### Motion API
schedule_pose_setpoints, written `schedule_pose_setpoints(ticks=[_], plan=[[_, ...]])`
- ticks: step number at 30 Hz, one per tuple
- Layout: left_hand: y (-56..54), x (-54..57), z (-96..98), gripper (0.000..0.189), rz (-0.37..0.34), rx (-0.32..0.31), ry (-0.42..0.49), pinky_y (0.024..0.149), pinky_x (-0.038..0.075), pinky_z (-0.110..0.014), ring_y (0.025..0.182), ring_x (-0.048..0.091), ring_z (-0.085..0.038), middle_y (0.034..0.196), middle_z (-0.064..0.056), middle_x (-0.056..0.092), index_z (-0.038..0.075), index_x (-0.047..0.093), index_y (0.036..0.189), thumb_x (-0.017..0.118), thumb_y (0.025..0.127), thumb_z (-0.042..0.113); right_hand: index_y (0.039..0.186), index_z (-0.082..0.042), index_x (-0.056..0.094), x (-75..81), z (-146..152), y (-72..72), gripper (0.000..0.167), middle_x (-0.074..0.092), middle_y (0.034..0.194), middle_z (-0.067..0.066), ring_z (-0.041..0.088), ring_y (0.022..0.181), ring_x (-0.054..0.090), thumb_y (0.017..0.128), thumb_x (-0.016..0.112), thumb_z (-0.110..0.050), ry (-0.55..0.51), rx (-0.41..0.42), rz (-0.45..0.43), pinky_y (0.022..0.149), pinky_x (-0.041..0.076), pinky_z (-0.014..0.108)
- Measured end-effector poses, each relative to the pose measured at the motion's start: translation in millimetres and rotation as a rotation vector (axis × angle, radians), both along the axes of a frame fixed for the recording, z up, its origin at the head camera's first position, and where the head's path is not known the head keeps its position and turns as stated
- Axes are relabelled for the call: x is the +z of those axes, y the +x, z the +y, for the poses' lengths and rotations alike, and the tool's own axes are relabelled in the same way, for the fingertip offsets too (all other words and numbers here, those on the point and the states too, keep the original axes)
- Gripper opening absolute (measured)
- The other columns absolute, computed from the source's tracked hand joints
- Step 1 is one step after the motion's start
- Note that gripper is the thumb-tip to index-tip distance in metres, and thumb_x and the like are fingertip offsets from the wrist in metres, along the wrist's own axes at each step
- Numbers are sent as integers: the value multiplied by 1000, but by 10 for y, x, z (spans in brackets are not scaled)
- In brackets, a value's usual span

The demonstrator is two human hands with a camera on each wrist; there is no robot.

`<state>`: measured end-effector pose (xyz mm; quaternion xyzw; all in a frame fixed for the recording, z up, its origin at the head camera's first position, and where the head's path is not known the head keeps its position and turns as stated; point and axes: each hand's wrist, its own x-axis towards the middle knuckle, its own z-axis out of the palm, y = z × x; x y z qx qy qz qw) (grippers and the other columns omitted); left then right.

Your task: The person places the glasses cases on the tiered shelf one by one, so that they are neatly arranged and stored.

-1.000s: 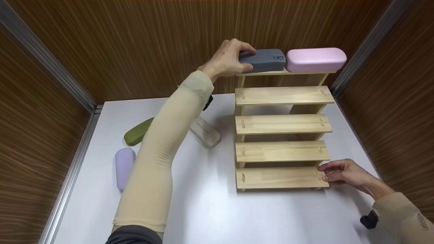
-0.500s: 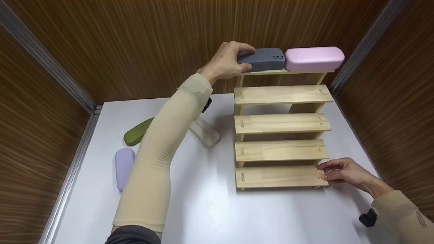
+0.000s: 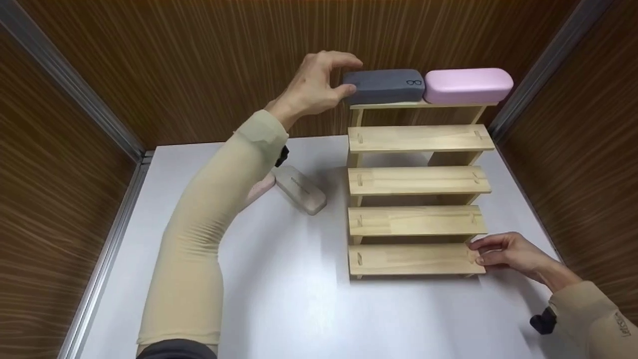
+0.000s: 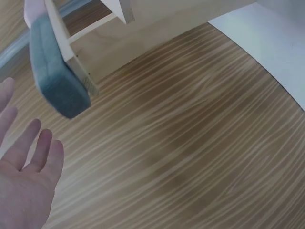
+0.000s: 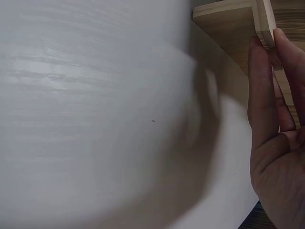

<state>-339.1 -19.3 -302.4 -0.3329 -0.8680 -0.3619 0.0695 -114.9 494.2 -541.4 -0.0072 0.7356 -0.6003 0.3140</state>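
On the top board of a stepped wooden rack [image 3: 418,139] lie a dark grey-blue glasses case [image 3: 384,86] with a small glasses print and, to its right, a shiny pink glasses case [image 3: 468,86]. My left hand [image 3: 311,89] is just left of the grey-blue case, thumb and fingers spread. In the left wrist view a gap shows between the fingers [image 4: 50,157] and the case [image 4: 57,71], whose end juts slightly past the board. My right hand [image 3: 516,257] pinches the right end of the lowest board [image 5: 264,24] between thumb and fingers.
A beige-grey glasses case [image 3: 301,192] lies on the white table [image 3: 294,299] left of the rack. Beside it, a pale pink case [image 3: 260,190] is partly hidden by my left sleeve [image 3: 199,224]. Wood-grain walls [image 3: 199,65] stand behind and at both sides.
My left hand has let go of the grey-blue case and moved left. The left arm now covers the green and lilac cases and uncovers part of a pale pink one. The right hand stays put.
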Motion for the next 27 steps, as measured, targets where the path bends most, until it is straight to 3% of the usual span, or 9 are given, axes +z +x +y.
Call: schedule_pose_setpoints(ticks=[4, 9, 17, 22, 27], plan=[[83, 9, -155, 42, -1, 5, 12, 130, 43, -29, 152, 60, -20, 158, -3, 71, 13, 74, 148, 77, 106, 19, 122, -19, 87, 1, 0, -5, 37, 85, 114, -16, 2, 97, 80, 102, 70, 8, 2, -4, -3, 84, 68, 23], [180, -87, -402, 43, -27, 16, 51, 122, 53, -34, 144, 66, -22, 153, -6, 73, 12, 74, 146, 79, 104, 19, 122, -19, 87, -2, 0, -1, 38, 85, 114, -17, 2, 97, 80, 102, 70, 8, -2, -7, 1, 83, 68, 22], [437, -357, -812, 50, -38, 22, 121, 126, 54, -47, 142, 70, -30, 151, -15, 74, 7, 71, 149, 81, 102, 17, 122, -19, 87, -7, 7, 10, 39, 85, 114, -16, 2, 97, 80, 102, 69, 9, -13, -4, 13, 83, 68, 22], [659, -536, -1112, 53, -35, 71, 136, 119, 58, -52, 139, 72, -32, 149, -16, 75, 8, 71, 150, 85, 100, 20, 122, -21, 87, -4, -8, 4, 38, 85, 111, -16, 2, 98, 80, 102, 71, 7, 8, -15, 6, 84, 68, 23], [882, -691, -1421, 53, -62, 159, 160, 111, 60, -52, 131, 73, -31, 145, -12, 77, 11, 72, 150, 86, 100, 21, 122, -20, 87, -2, -12, 9, 38, 84, 110, -15, 2, 97, 79, 102, 71, 7, 18, -12, 15, 83, 67, 22]])
